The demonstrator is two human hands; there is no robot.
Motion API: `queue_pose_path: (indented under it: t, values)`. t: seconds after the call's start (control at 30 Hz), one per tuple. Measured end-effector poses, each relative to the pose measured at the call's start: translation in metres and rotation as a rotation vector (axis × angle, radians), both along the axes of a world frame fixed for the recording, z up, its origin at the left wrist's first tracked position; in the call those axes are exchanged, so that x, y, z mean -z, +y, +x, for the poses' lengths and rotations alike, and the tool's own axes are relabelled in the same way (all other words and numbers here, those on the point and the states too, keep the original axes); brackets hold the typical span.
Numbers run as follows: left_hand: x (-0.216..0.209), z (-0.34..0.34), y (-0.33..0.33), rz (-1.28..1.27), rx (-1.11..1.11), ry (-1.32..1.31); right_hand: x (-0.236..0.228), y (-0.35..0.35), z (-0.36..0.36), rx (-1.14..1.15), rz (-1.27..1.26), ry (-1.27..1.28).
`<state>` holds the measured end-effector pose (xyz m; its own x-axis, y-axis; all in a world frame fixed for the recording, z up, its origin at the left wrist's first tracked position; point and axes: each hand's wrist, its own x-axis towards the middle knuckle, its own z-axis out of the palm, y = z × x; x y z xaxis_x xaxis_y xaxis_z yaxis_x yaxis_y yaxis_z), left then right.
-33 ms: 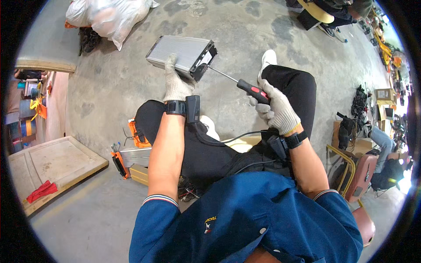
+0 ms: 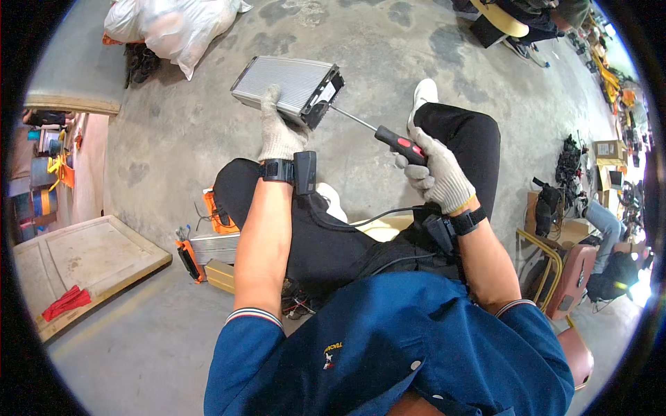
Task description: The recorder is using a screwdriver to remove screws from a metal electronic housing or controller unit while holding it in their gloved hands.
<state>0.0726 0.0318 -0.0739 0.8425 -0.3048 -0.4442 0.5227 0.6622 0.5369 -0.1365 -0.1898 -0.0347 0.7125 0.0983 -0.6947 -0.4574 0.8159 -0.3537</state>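
Here — ribbed silver metal box [image 2: 281, 81], dark end plate — screwdriver [image 2: 388, 137] tip there.

Screwdriver [image 2: 378, 132] right of finned metal box [image 2: 284, 80]

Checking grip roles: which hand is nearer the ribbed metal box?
Left. The left hand rests on the ribbed metal box; the right hand stays back, gripping the screwdriver handle.

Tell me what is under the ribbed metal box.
The ribbed metal box rests on bare concrete floor, held by the left hand. Whatever lies directly beneath it is covered by the box itself.
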Motion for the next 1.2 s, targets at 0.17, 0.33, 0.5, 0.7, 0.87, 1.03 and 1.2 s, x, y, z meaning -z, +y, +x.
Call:
queue_pose_path:
  t: [0.17, 0.33, 0.5, 0.7, 0.87, 1.03, 1.2]
  values:
    - [-0.003, 0.001, 0.002, 0.003, -0.004, -0.006, -0.033, 0.031, 0.005, -0.168, -1.198, -0.194]
    - [0.002, 0.014, -0.003, -0.040, -0.010, 0.008, -0.016, 0.027, 0.014, -0.072, -1.579, -0.481]
    - [0.005, 0.011, -0.002, 0.035, -0.040, -0.023, -0.028, 0.018, 0.018, -0.120, -0.957, -0.071]
    - [-0.008, 0.004, -0.003, -0.053, -0.006, 0.088, -0.013, 0.018, 0.012, -0.035, -1.122, -0.212]
    - [0.000, 0.007, 0.001, -0.009, 0.006, 0.048, -0.011, 0.015, 0.016, 0.078, -0.904, -0.101]
    - [0.005, 0.011, 0.002, -0.002, -0.022, 0.019, -0.011, 0.015, 0.017, 0.074, -0.810, -0.185]
    - [-0.009, 0.004, -0.007, 0.034, -0.035, 0.056, -0.007, 0.017, 0.015, 0.081, -0.826, -0.142]
